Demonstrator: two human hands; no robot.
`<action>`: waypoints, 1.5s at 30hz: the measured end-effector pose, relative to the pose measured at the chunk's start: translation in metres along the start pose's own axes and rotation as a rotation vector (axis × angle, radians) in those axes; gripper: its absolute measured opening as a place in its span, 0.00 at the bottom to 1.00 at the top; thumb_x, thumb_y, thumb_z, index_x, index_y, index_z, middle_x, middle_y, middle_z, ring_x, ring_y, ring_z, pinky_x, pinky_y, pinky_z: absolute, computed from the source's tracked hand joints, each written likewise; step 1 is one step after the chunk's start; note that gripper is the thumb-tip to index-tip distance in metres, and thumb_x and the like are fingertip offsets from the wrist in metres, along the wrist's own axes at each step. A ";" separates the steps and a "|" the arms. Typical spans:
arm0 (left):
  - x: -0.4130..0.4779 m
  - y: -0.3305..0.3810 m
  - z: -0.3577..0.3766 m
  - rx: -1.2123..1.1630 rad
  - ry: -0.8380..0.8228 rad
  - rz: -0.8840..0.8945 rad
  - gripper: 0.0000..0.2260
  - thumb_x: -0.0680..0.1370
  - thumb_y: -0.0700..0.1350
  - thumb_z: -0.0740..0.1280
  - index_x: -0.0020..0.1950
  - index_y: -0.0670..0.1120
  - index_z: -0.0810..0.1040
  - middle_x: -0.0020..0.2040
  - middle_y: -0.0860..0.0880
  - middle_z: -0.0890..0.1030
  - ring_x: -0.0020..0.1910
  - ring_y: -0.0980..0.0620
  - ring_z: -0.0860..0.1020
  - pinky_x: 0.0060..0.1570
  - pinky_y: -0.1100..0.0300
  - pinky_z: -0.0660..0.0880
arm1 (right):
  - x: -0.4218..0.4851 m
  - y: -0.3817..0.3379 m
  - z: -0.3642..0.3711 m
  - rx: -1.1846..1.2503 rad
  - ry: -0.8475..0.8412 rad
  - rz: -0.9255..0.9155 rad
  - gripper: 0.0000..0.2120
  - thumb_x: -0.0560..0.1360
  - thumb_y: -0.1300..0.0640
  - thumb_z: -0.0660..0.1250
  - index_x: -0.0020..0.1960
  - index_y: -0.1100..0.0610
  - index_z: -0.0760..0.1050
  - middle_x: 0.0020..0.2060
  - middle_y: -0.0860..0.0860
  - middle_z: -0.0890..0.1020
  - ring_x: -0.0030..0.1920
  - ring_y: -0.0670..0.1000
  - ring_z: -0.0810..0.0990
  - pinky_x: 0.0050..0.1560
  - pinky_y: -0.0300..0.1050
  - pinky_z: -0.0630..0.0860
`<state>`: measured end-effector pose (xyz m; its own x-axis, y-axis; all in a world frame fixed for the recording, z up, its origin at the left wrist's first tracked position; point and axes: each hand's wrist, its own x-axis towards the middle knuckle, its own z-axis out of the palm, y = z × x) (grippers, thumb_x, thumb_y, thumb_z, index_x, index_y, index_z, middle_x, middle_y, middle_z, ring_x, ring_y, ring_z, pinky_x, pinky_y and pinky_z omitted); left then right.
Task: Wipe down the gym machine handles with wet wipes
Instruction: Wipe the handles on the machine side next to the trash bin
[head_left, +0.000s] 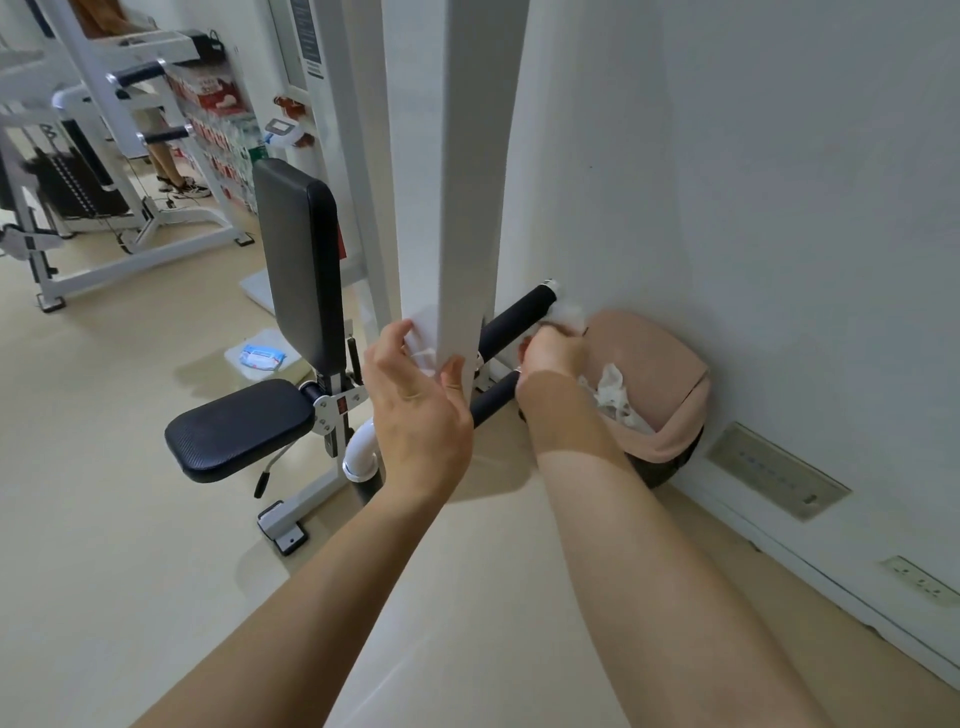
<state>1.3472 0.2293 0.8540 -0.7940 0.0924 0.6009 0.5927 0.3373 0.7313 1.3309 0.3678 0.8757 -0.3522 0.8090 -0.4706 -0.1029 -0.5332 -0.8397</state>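
**Beside the wall: wiping the upper handle**

From the head camera, the right hand pinches a bunched white wipe against the outer end of the upper handle, close to its metal cap and almost touching the wall. The left hand has its fingers and thumb curled round the white post, bracing the body.

To do this well, I would wrap the wipe right round the grip and draw it along the full length while twisting, so the underside gets cleaned too. The lower handle needs the same treatment.

Both handles are black, matt, padded bars sticking out sideways from the post, one above the other. Whether they are wet cannot be told. A pink bin holding crumpled wipes sits just behind the right hand, and a pack of wipes lies on the floor near the seat.
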 end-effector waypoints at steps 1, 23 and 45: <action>0.001 -0.001 0.000 -0.002 0.000 0.000 0.20 0.80 0.46 0.64 0.67 0.54 0.58 0.67 0.42 0.69 0.61 0.49 0.69 0.55 0.64 0.63 | -0.007 0.011 -0.001 0.037 -0.057 0.087 0.07 0.82 0.64 0.59 0.47 0.59 0.73 0.37 0.53 0.76 0.33 0.48 0.74 0.34 0.40 0.72; -0.031 0.017 0.010 0.149 0.146 0.577 0.26 0.67 0.23 0.63 0.60 0.45 0.69 0.66 0.40 0.66 0.64 0.35 0.69 0.67 0.44 0.69 | -0.005 0.018 -0.109 0.131 -0.622 0.232 0.06 0.82 0.64 0.62 0.57 0.64 0.76 0.44 0.57 0.76 0.38 0.49 0.76 0.39 0.38 0.79; -0.128 0.100 0.299 -0.291 -1.123 -0.678 0.09 0.80 0.49 0.71 0.46 0.45 0.85 0.44 0.41 0.86 0.47 0.40 0.85 0.52 0.44 0.82 | 0.152 -0.030 -0.322 -0.611 -0.028 -0.296 0.11 0.76 0.51 0.73 0.55 0.55 0.79 0.44 0.54 0.85 0.42 0.55 0.86 0.40 0.46 0.84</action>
<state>1.4679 0.5312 0.7535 -0.5378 0.7475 -0.3898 -0.0632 0.4254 0.9028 1.5798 0.5861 0.7417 -0.4151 0.8882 -0.1970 0.3423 -0.0481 -0.9383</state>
